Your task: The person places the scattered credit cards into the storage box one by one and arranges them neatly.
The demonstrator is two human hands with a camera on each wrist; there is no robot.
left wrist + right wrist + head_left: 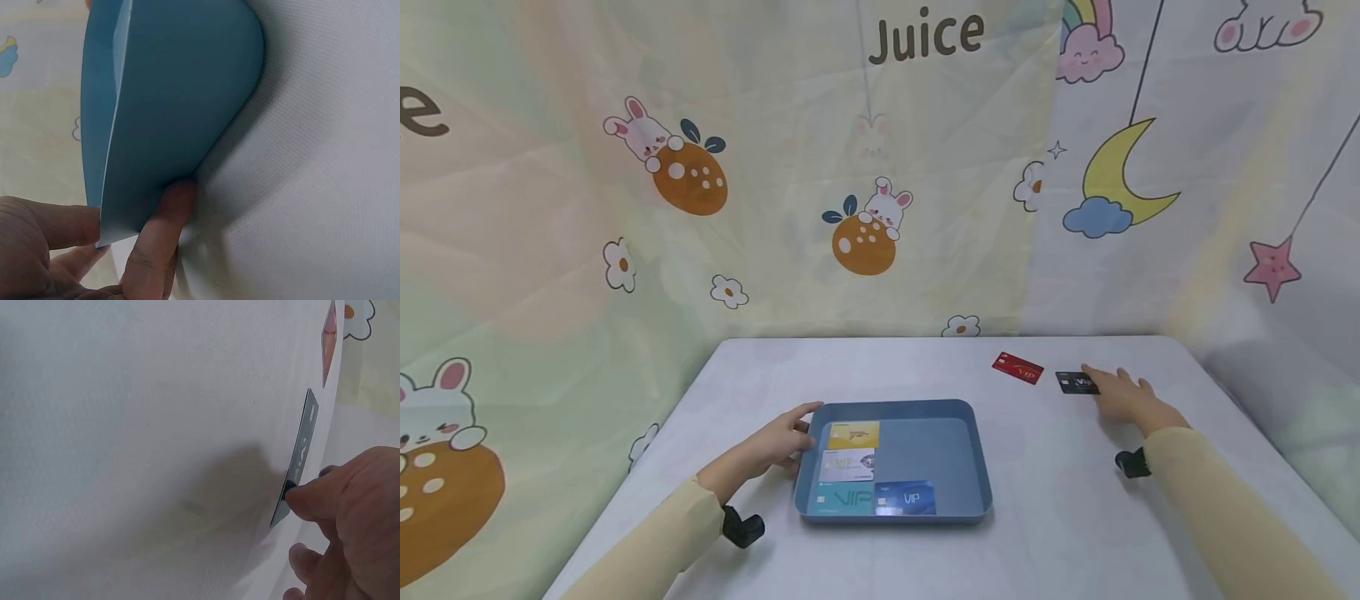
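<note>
A blue tray (925, 450) sits on the table, and my left hand (782, 440) grips its left side. In the left wrist view, one fingertip (178, 197) presses low on the tray's outer wall while another finger meets the rim. Inside the tray lie a yellow card (853, 434), a white card (842, 465), a teal VIP card (835, 498) and a blue VIP card (906, 497). My right hand (1131, 400) pinches the right end of a black VIP card (1073, 382), which lies at the table's surface. Left of it is a red VIP card (1018, 367).
The white table (1037, 517) ends at a back edge just beyond the red and black cards. Patterned cloth walls (790, 167) with cartoon rabbits, a moon and a star rise behind and at both sides. A dark wrist device (742, 527) shows beneath the left wrist.
</note>
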